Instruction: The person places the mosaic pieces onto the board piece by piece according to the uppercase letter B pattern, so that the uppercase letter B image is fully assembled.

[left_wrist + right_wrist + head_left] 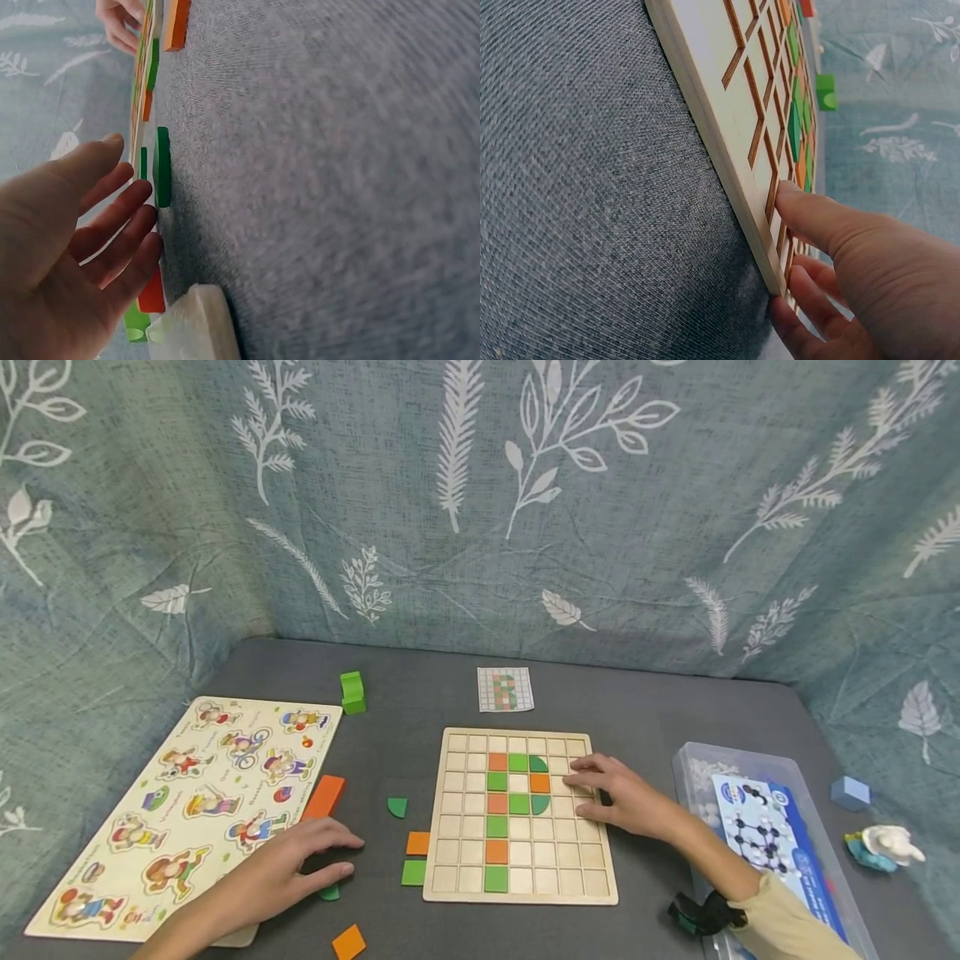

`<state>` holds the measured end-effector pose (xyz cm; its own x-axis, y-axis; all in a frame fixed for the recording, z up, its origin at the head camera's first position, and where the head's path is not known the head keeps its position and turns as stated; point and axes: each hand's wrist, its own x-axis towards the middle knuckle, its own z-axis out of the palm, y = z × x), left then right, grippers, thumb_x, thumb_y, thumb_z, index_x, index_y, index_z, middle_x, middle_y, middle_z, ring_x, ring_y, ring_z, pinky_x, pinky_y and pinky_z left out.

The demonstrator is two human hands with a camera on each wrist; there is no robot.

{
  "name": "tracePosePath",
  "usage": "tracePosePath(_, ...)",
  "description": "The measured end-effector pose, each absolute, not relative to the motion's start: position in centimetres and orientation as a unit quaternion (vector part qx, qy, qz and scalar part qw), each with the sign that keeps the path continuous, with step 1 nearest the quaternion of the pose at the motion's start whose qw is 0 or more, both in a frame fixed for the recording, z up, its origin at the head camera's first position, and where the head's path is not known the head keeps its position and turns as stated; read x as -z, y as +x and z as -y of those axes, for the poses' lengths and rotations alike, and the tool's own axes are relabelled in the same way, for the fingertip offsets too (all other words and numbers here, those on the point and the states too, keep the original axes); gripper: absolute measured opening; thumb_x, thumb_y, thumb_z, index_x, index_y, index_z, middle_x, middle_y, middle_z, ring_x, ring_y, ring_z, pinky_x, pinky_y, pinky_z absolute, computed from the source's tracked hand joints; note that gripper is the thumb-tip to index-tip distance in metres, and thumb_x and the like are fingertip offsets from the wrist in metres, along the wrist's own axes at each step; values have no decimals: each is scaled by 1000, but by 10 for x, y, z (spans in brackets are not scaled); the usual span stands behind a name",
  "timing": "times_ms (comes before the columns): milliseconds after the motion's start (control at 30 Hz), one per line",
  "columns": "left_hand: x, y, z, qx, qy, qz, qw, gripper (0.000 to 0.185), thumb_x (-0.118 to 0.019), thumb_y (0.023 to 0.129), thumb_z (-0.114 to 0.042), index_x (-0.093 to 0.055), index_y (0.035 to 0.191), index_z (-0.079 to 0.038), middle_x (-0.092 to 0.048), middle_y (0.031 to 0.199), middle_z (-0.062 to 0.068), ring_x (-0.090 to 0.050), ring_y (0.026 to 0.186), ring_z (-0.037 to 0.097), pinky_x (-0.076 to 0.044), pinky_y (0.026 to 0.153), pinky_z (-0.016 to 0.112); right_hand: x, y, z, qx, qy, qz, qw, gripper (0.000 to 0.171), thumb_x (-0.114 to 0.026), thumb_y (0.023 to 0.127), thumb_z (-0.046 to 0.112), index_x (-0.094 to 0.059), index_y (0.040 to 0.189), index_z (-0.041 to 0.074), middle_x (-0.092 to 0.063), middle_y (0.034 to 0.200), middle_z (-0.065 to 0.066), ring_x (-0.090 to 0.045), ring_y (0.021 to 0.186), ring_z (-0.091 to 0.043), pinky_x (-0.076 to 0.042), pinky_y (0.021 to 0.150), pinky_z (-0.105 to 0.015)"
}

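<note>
A wooden grid board (555,857) lies mid-table, with orange and light green squares and two dark green quarter-circles set in its cells. My right hand (628,797) rests at the board's right edge, fingers loosely bent. In the right wrist view its thumb (817,217) lies over the cells and holds no tile. To the left, my left hand (281,864) is relaxed with nothing in it, thumb and fingers apart. Close by its thumb is a green quarter-circle tile (330,892), partly hidden. Another quarter-circle tile (397,807) lies between this hand and the board.
An orange tile (417,843) and a green tile (413,872) lie by the board's left edge; another orange tile (349,942) is nearer. Behind the board is a pattern card (506,690). A picture puzzle (217,777), red-orange block (324,797) and green block (352,693) stand left, a plastic box (772,760) right.
</note>
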<state>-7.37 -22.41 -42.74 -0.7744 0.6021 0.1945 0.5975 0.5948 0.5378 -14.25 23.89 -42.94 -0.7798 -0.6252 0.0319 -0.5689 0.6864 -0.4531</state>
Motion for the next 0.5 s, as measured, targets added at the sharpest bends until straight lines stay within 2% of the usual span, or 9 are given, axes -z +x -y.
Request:
tracePosePath(100, 427, -73, 226, -303, 359, -882, 20, 22, -69, 90, -27, -67, 113, -26, -64, 108, -14, -59, 97, 2, -51, 80, 25, 430, -143, -239, 226, -327, -916, 61, 41, -68, 91, 22, -62, 129, 8, -54, 134, -16, -52, 122, -36, -46, 95, -52)
tracePosePath(333, 427, -71, 228, -346, 474, -797, 139, 27, -68, 89, -31, -65, 116, -31, -61, 118, -13, -52, 109, 3, -47, 88, 25, 428, -143, -239, 222, -330, -916, 57, 41, -69, 90, 20, -63, 128, 7, -55, 133, -17, -53, 121, -36, -47, 94, -51)
tracePosePath(500, 431, -70, 230, -346, 521, -763, 164, 33, -68, 89, -28, -64, 122, -29, -60, 125, -10, -47, 118, 6, -44, 89, 29, 428, -143, -239, 227, -330, -914, 63, 41, -68, 90, 21, -63, 129, 7, -54, 133, -17, -52, 121, -36, -46, 94, -51)
